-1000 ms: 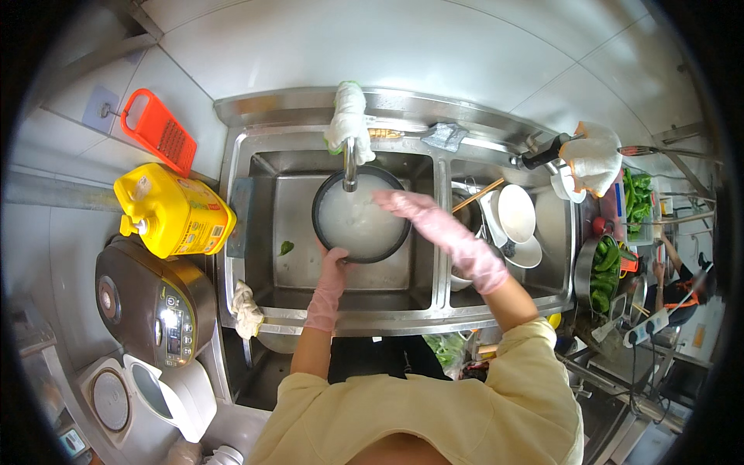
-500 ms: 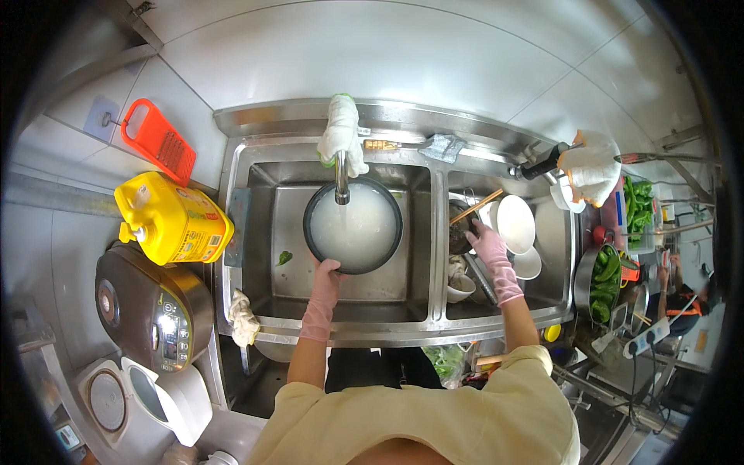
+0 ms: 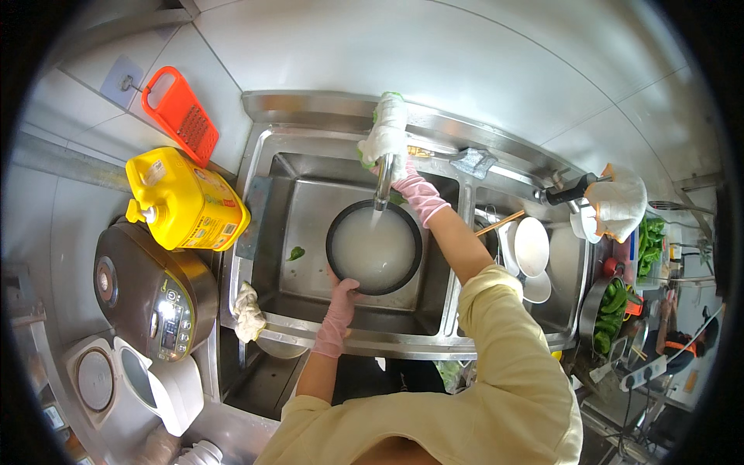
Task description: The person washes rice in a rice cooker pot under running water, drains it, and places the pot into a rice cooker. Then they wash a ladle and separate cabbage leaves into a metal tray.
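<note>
A dark round pot of cloudy whitish water sits in the left basin of the steel sink. My left hand, in a pink glove, is closed on its near rim, thumb over the edge. A stream runs into the pot from the faucet, whose upper part is wrapped in a white cloth. My right hand, gloved in pink, reaches up to the spout and closes round it; the spout and cloth hide most of its fingers. A green leaf lies on the basin floor.
White bowls and chopsticks occupy the right basin. To the left stand a yellow jug and a rice cooker, with an orange grater hanging above. Green peppers fill a pan at right.
My right hand has left the dark item and chopsticks in the right basin and moved up and left to the faucet. My left hand stays on the pot rim. The view has shifted.
</note>
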A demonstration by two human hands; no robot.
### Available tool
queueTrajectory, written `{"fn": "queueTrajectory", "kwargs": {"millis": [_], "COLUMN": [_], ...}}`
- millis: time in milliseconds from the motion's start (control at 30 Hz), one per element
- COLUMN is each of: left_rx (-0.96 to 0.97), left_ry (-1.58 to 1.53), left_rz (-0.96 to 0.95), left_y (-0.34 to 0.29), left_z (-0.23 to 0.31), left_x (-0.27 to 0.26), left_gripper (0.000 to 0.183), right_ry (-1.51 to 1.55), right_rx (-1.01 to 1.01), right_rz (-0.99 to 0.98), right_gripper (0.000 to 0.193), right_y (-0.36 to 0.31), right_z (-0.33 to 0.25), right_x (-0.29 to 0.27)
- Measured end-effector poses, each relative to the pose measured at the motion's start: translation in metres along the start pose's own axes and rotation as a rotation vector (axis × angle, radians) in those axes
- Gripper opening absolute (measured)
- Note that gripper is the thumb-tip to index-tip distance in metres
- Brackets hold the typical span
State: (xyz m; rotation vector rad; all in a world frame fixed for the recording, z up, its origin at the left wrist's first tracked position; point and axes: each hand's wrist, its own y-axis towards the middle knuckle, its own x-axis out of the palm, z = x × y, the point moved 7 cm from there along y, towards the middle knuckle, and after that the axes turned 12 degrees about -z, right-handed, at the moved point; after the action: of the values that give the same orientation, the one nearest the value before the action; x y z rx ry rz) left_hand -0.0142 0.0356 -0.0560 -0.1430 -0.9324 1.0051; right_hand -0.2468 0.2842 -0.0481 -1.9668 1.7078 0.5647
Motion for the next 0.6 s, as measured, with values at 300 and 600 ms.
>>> {"fn": "queueTrajectory", "kwargs": {"millis": [300, 600], "left_rx": [0.013, 0.026], "left_ry": [0.051, 0.064], "left_rz": [-0.033, -0.011], "left_y": [-0.013, -0.049], "left_z": [0.02, 0.034], "left_x": [0.015, 0.043], "left_gripper": [0.087, 0.074], "right_ry": [-0.287, 1.309], "right_rx": [0.163, -0.243], "right_rz": [0.039, 0.445], "right_gripper": [0.035, 0.04], "right_y": [-0.1, -0.39], "right_z": [-0.081, -0.027], "right_x": [-0.082, -0.218]}}
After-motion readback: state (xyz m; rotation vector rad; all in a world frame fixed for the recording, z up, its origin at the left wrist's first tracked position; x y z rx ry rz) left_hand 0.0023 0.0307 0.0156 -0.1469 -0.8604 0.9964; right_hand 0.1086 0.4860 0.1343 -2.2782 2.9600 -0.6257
